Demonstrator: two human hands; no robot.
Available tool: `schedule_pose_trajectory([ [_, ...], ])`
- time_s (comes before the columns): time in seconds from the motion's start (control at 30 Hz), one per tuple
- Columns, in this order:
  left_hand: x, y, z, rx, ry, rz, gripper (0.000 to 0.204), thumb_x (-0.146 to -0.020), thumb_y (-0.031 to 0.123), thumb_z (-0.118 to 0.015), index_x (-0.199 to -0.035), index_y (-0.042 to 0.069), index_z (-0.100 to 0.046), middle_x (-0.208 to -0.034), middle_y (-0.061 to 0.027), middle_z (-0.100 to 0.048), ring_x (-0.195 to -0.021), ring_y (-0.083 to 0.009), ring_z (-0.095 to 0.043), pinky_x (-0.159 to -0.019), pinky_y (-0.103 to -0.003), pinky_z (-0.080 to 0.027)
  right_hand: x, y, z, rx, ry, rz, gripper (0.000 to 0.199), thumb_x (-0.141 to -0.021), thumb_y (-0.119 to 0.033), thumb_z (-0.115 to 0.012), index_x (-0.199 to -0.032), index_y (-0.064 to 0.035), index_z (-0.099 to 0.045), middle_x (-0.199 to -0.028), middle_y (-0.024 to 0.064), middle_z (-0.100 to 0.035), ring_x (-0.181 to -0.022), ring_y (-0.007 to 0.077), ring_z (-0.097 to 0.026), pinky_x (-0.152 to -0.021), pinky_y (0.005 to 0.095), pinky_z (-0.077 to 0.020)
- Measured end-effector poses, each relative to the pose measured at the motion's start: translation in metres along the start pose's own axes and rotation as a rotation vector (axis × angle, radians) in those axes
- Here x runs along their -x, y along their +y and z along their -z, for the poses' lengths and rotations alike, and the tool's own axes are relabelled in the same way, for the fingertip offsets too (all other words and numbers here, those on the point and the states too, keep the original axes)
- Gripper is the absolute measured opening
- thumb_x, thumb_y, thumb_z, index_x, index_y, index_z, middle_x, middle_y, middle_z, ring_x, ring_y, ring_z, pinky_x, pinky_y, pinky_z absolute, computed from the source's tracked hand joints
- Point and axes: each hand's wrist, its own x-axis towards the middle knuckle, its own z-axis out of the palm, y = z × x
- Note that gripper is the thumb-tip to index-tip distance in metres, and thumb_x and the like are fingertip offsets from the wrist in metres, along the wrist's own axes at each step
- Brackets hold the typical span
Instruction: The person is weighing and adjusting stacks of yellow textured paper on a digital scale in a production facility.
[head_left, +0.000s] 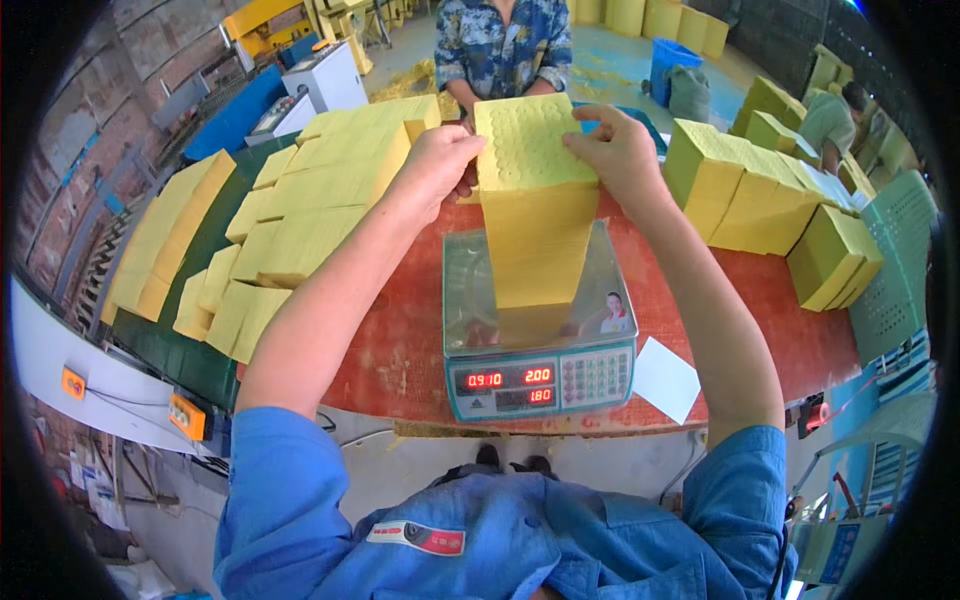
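A tall stack of yellow paper [540, 235], its top sheet pressed with rows of rounded marks, stands upright on the metal pan of a digital scale [463, 300]. My left hand [438, 168] grips the stack's upper left edge, thumb and fingers closed against it. At the upper right corner my right hand [618, 152] holds the edge between thumb and forefinger, its other fingers curled. Red digits glow on the scale's front panel, beside a keypad. A white sheet of paper [665, 380] lies right of the scale.
Yellow paper stacks [320, 190] fill the dark green surface at left; more stacks [740, 190] stand on the red table [390, 330] at right. Opposite me stands a person in a patterned shirt [503, 45], hands partly hidden behind my stack. Another person [832, 125] bends at far right.
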Motion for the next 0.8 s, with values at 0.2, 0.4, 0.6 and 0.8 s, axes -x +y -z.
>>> schedule_pose_trajectory([
  [0.2,-0.006,-0.016,-0.003,-0.071,0.060,-0.090,0.027,-0.093,0.025,-0.056,-0.074,0.007,-0.056,-0.062,-0.0013,-0.055,-0.052,-0.0105,-0.053,-0.045,-0.027,-0.038,0.012,-0.005,0.000,0.036,0.036,0.043,0.042,-0.077,-0.024,-0.073,-0.111,-0.0025,-0.066,-0.076,0.0099,-0.066,-0.070,0.0206,-0.064,-0.066,0.0324,-0.0500],
  [0.4,0.025,-0.029,-0.009,-0.180,0.242,-0.300,0.031,-0.096,0.029,-0.053,-0.076,0.006,-0.055,-0.062,-0.0020,-0.054,-0.053,-0.0100,-0.052,-0.047,-0.026,-0.039,0.031,0.004,0.002,-0.108,0.140,0.007,0.035,-0.086,-0.026,-0.065,-0.110,-0.0017,-0.066,-0.075,0.0076,-0.064,-0.066,0.0153,-0.058,-0.065,0.0309,-0.0483],
  [0.6,0.150,-0.069,0.020,0.315,0.346,-0.097,0.025,-0.098,0.030,-0.052,-0.081,0.011,-0.052,-0.062,-0.0007,-0.051,-0.051,-0.0098,-0.046,-0.045,-0.025,-0.033,0.114,0.006,0.048,-0.591,0.100,-0.132,0.028,-0.097,-0.018,-0.052,-0.113,0.0027,-0.063,-0.067,0.0000,-0.052,-0.059,0.0080,-0.045,-0.054,0.0248,-0.0368],
  [0.8,0.257,-0.133,0.043,0.385,0.653,0.199,0.025,-0.097,0.024,-0.052,-0.075,0.011,-0.050,-0.059,-0.0016,-0.049,-0.049,-0.0089,-0.042,-0.045,-0.025,-0.029,0.208,0.024,0.073,-0.707,0.005,-0.376,0.026,-0.096,-0.011,-0.049,-0.115,0.0020,-0.061,-0.064,-0.0021,-0.048,-0.056,0.0052,-0.043,-0.050,0.0205,-0.0310],
])
